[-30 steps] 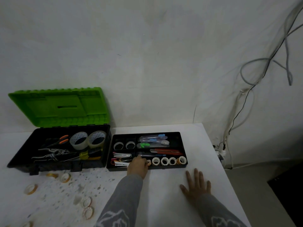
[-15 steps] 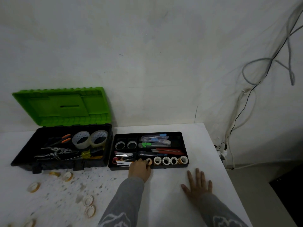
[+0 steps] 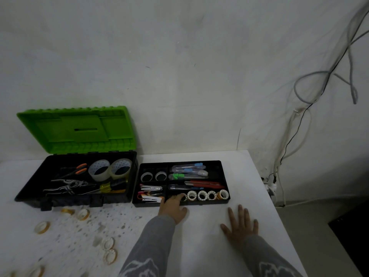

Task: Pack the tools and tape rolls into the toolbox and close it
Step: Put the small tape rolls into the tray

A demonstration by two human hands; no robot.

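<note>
A small tape roll (image 3: 183, 197) is touched, apparently to line it up, in the black tray's (image 3: 207, 202) front row beside the open toolbox (image 3: 79, 201) by the left hand (image 3: 172, 209), grip unreadable, while the right hand (image 3: 240, 224) is laid flat, grip wide, on the tabletop (image 3: 199, 246), seemingly for support.

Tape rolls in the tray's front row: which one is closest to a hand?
The leftmost roll, right at the fingertips of the left hand. The other four rolls line up to its right, farther from that hand.
</note>
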